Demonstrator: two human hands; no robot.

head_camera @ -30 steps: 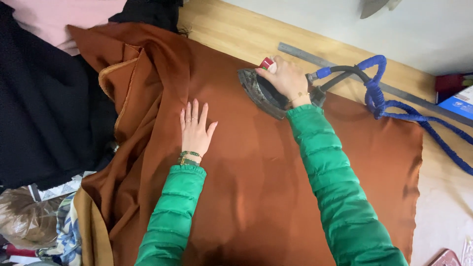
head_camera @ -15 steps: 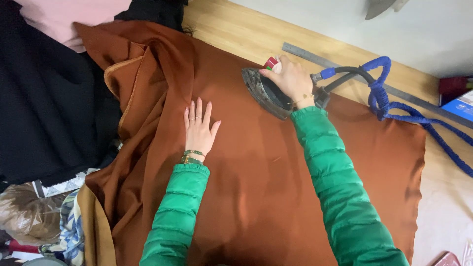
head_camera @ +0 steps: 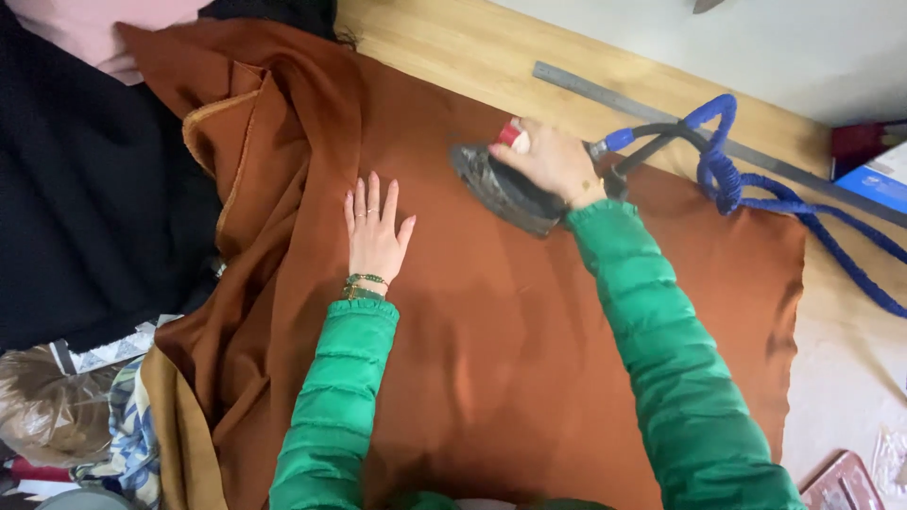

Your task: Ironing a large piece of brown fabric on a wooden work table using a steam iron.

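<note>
Head view, right hand: our right hand (head_camera: 551,161) is closed round the handle of the dark iron (head_camera: 505,189), which sits on the rust-brown cloth (head_camera: 529,331)
Head view, left hand: our left hand (head_camera: 375,234) lies flat and open on the cloth, fingers spread, gripping nothing
Head view, cord: a blue cord (head_camera: 756,189) trails from the iron across the wooden table (head_camera: 453,47)
Head view, ruler: a metal ruler (head_camera: 605,90) lies beyond the iron
</note>
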